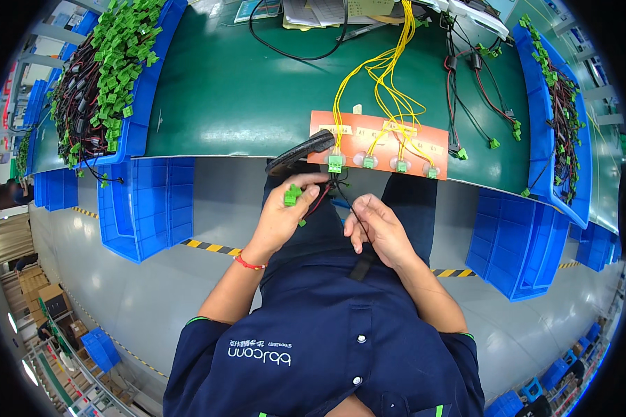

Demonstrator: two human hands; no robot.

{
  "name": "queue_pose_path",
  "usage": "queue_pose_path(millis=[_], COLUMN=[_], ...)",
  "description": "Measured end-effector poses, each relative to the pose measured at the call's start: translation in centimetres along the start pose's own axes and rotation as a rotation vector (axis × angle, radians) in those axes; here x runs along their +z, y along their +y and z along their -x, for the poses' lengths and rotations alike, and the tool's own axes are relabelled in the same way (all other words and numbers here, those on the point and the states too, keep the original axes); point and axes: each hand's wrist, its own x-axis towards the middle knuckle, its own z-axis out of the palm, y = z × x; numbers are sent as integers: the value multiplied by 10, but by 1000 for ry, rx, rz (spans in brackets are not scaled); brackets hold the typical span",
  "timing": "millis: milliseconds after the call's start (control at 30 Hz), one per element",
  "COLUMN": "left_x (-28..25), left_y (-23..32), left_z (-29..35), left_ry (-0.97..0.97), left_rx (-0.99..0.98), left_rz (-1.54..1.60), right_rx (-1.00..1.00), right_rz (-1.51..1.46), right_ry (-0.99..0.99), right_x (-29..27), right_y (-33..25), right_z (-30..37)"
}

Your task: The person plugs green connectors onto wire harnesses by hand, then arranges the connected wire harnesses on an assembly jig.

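Note:
My left hand (283,217) is closed around a wire harness, beside the front edge of the bench. A green terminal connector (293,195) sticks out over its thumb, and another small green piece (302,222) hangs below on a red and black wire. To the right, my right hand (381,228) pinches a thin black cable (361,221) that runs up toward the left hand's fingers. Just above them, a green connector (335,164) sits at the lower edge of an orange board (435,137), with yellow wires (382,69) leading up from it. How the cable ends join there is hidden.
More green connectors (402,166) line the board's edge. A black curved object (300,153) overhangs the bench edge at its left. Blue bins (142,104) of harnesses stand left and right (535,132) on the green bench (236,104). Loose harnesses (459,104) hang at the right.

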Motion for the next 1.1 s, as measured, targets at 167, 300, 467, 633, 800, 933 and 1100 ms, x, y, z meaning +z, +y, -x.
queue_pose_path(millis=[167,300,467,633,800,933,1100], left_x=[3,21,27,19,26,30,23], left_y=[-9,-5,-4,-4,0,-1,-11], left_z=[4,-3,-5,-7,-2,3,9], left_ry=[-131,-305,-335,-276,-328,-323,-290], left_rx=[-89,-50,-132,-156,-146,-178,-185], left_rz=[-131,55,106,123,107,146,220], right_rx=[174,-120,-37,-181,-474,-426,-323], right_rz=[195,525,351,141,233,-85,19], right_ry=[-16,-114,-40,172,246,-47,2], right_x=[4,-3,-29,-45,-23,0,23], right_y=[10,30,14,-18,-31,-38,-48], right_z=[2,-2,8,39,32,21,8])
